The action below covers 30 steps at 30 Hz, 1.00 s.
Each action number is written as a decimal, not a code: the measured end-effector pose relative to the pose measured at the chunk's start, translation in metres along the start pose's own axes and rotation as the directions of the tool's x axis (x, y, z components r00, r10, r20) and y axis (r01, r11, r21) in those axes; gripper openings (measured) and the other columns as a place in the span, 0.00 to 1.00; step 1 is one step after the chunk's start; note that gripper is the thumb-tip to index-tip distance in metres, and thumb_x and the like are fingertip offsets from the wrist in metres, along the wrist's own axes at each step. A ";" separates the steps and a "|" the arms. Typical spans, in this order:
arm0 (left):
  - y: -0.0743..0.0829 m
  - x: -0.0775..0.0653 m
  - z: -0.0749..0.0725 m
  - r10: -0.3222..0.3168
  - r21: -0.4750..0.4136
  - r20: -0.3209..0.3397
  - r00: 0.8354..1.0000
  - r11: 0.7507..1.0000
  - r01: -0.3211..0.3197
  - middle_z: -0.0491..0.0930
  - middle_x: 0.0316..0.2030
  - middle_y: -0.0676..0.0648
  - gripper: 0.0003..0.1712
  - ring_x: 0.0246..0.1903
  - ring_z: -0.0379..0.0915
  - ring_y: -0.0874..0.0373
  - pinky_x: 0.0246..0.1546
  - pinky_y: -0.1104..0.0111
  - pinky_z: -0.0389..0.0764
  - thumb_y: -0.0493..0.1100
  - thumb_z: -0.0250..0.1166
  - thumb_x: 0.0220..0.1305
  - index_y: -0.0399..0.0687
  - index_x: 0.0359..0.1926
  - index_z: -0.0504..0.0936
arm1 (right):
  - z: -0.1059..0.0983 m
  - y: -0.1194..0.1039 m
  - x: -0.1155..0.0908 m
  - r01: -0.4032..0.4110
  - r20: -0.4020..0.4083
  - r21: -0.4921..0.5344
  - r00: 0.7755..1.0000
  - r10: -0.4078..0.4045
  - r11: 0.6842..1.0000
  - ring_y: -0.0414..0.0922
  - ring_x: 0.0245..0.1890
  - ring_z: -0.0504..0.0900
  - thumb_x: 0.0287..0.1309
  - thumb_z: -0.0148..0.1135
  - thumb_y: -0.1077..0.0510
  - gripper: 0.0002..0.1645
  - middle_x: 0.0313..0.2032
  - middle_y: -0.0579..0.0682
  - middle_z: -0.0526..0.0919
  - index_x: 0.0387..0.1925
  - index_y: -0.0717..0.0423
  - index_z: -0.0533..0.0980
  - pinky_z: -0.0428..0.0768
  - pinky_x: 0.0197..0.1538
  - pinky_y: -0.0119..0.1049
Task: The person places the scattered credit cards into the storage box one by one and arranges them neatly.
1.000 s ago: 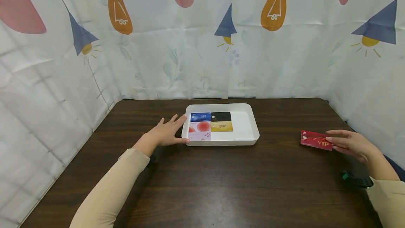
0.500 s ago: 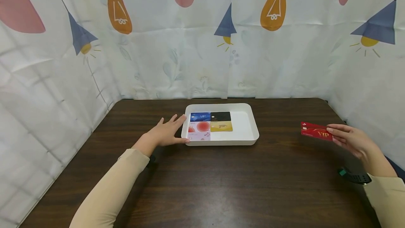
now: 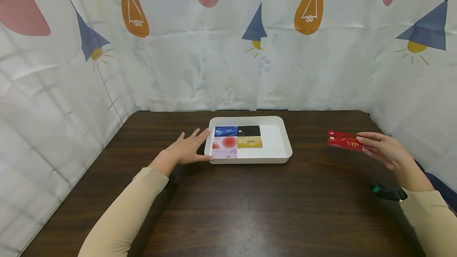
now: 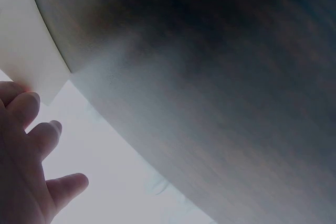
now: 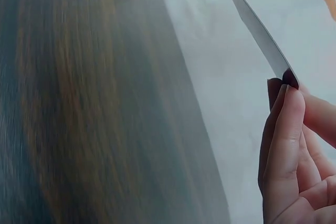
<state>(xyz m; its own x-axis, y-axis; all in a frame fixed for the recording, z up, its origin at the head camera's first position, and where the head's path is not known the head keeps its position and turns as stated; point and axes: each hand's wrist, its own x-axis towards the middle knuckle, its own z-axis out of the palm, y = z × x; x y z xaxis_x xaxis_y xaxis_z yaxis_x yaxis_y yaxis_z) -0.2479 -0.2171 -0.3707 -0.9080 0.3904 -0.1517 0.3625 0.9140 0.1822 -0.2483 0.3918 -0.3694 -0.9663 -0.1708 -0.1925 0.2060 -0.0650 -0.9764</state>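
A red VIP card (image 3: 340,140) is pinched by its right end between the thumb and fingers of my right hand (image 3: 383,150), raised above the table on the right. The right wrist view shows that card (image 5: 260,32) almost edge-on. My left hand (image 3: 185,148), fingers spread, touches the left side of a white tray (image 3: 273,156). In the left wrist view, the fingers of my left hand (image 4: 26,150) lie at the tray's wall (image 4: 37,45). Inside the tray are a blue card (image 3: 223,131), a black card (image 3: 246,131), a gold card (image 3: 250,142) and a pink card (image 3: 225,146), laid edge to edge.
The dark wooden table (image 3: 250,201) runs under both arms. A white printed curtain (image 3: 221,70) hangs behind it and along the sides. Bare tray floor shows to the right of the cards.
The red card has risen off the table in my right hand and moved left toward the tray. My left hand has stayed at the tray's side.
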 end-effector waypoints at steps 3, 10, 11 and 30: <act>0.000 0.000 0.000 -0.003 -0.002 0.001 1.000 1.000 0.003 0.50 0.80 0.41 0.66 0.79 0.38 0.40 0.71 0.32 0.37 0.78 0.62 0.60 0.45 0.83 0.45 | 0.009 -0.002 0.005 0.016 0.000 0.002 1.000 -0.016 1.000 0.38 0.33 0.84 0.73 0.59 0.62 0.16 0.37 0.37 0.84 0.36 0.40 0.88 0.85 0.40 0.30; 0.000 0.001 0.000 -0.003 -0.007 0.003 1.000 1.000 0.003 0.51 0.80 0.41 0.66 0.79 0.38 0.40 0.71 0.33 0.37 0.78 0.61 0.60 0.46 0.83 0.45 | 0.028 -0.005 0.012 0.047 0.021 0.000 0.999 -0.047 0.999 0.38 0.32 0.85 0.72 0.61 0.62 0.15 0.38 0.39 0.84 0.36 0.41 0.89 0.86 0.39 0.31; 0.000 0.001 0.000 -0.003 -0.006 0.003 1.000 1.000 0.003 0.51 0.80 0.41 0.66 0.79 0.38 0.40 0.71 0.33 0.37 0.78 0.61 0.60 0.46 0.83 0.45 | 0.031 -0.005 0.014 0.051 0.027 -0.004 0.998 -0.050 0.999 0.38 0.32 0.85 0.72 0.61 0.62 0.14 0.38 0.39 0.84 0.37 0.42 0.88 0.86 0.39 0.31; 0.000 0.001 -0.001 0.006 0.031 0.001 1.000 0.999 -0.006 0.50 0.80 0.41 0.64 0.79 0.39 0.41 0.71 0.32 0.39 0.76 0.61 0.62 0.45 0.83 0.45 | 0.098 -0.014 0.043 0.048 0.104 -0.092 0.994 -0.038 0.995 0.36 0.34 0.85 0.72 0.62 0.60 0.11 0.41 0.41 0.83 0.37 0.41 0.87 0.85 0.42 0.30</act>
<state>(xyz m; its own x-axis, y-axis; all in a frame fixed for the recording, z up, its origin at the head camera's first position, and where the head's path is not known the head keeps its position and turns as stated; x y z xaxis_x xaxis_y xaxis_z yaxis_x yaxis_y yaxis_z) -0.2485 -0.2165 -0.3699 -0.9057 0.3956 -0.1521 0.3740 0.9148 0.1525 -0.2777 0.2893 -0.3541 -0.9523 -0.2692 -0.1439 0.1445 0.0180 -0.9893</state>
